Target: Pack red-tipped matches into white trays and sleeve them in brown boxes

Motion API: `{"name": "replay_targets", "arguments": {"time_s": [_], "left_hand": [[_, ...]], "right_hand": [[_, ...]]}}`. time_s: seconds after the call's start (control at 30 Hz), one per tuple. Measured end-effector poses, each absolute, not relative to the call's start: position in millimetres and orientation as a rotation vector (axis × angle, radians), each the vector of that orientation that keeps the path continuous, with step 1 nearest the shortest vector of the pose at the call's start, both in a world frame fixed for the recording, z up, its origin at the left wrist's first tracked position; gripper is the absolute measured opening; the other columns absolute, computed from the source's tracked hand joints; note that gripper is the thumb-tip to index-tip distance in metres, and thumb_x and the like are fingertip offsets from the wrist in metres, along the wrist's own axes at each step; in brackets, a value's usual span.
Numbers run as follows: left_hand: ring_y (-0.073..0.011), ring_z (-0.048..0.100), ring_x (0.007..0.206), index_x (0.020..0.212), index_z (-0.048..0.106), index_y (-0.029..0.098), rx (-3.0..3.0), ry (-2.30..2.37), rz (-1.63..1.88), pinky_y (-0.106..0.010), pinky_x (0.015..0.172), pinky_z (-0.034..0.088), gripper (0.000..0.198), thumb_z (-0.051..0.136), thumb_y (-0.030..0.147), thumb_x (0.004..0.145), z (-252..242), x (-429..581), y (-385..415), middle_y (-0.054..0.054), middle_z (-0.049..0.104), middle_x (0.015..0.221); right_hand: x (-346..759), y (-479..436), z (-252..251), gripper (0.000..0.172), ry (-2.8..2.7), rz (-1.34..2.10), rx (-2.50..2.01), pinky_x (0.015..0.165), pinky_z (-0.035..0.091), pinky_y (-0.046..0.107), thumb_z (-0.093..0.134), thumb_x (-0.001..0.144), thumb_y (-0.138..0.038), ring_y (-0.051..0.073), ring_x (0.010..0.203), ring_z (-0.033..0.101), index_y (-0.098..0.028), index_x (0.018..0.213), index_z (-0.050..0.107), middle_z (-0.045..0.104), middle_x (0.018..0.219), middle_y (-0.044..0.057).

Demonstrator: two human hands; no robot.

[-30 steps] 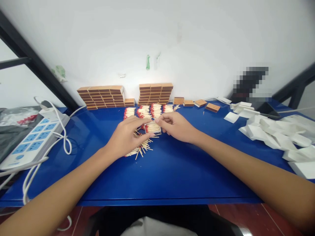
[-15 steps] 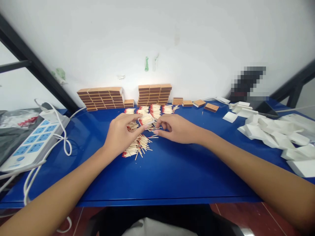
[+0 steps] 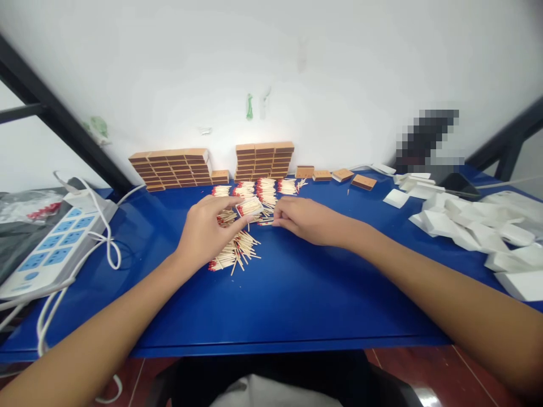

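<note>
My left hand [image 3: 206,229] pinches a small white tray filled with red-tipped matches [image 3: 250,206] between thumb and fingers, just above the blue table [image 3: 297,288]. My right hand [image 3: 303,219] rests beside it on the right, its fingertips pressed down on a few loose matches [image 3: 266,221]. A heap of loose matches [image 3: 235,254] lies under and in front of my left hand. Neat bundles of matches [image 3: 265,189] lie just beyond both hands.
Stacks of brown matchboxes [image 3: 172,168] and a second stack of matchboxes [image 3: 263,160] line the wall, with single boxes [image 3: 363,181] to their right. White empty trays [image 3: 475,229] crowd the right side. A white power strip [image 3: 55,246] with cables lies at the left.
My left hand has lifted the filled tray up and back from between both hands. My right hand let go of it and dropped its fingertips onto the loose matches.
</note>
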State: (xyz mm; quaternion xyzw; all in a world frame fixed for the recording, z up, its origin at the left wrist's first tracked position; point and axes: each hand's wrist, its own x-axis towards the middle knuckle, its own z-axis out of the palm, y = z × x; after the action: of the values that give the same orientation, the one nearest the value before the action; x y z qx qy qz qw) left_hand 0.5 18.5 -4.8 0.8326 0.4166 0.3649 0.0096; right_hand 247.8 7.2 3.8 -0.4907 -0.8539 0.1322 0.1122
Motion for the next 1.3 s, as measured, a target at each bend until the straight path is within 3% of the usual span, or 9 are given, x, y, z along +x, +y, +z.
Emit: {"name": "replay_targets", "arguments": {"time_s": [0.3, 0.67, 1.3], "left_hand": [[-0.0244, 0.073, 0.092, 0.112, 0.078, 0.019, 2.637, 1.316, 1.121, -0.037, 0.087, 0.057, 0.034, 0.084, 0.038, 0.084, -7, -3, 22, -0.006, 0.081, 0.103], [-0.0205, 0.073, 0.093, 0.114, 0.077, 0.02, 2.676, 0.889, 1.172, -0.033, 0.088, 0.056, 0.038, 0.086, 0.04, 0.083, -6, 3, 15, -0.005, 0.08, 0.104], [-0.0212, 0.074, 0.092, 0.113, 0.078, 0.021, 2.649, 0.871, 1.197, -0.034, 0.086, 0.058, 0.037, 0.084, 0.043, 0.084, -7, 2, 16, -0.006, 0.08, 0.103]], "right_hand": [[261, 9, 19, 0.013, -2.362, 0.226, -1.382, 0.073, 0.038, 0.033, 0.053, 0.101, -0.027, 0.021, 0.085, 0.056, -0.019, 0.091, 0.056, 0.063, 0.097, 0.009], [245, 3, 8, 0.01, -2.34, 0.267, -1.174, 0.072, 0.039, 0.03, 0.056, 0.101, -0.025, 0.017, 0.08, 0.054, -0.019, 0.093, 0.058, 0.062, 0.094, 0.005], [244, 5, 2, 0.007, -2.278, 0.264, -1.014, 0.068, 0.039, 0.027, 0.062, 0.099, -0.022, 0.014, 0.075, 0.053, -0.02, 0.092, 0.062, 0.062, 0.087, 0.002]]}}
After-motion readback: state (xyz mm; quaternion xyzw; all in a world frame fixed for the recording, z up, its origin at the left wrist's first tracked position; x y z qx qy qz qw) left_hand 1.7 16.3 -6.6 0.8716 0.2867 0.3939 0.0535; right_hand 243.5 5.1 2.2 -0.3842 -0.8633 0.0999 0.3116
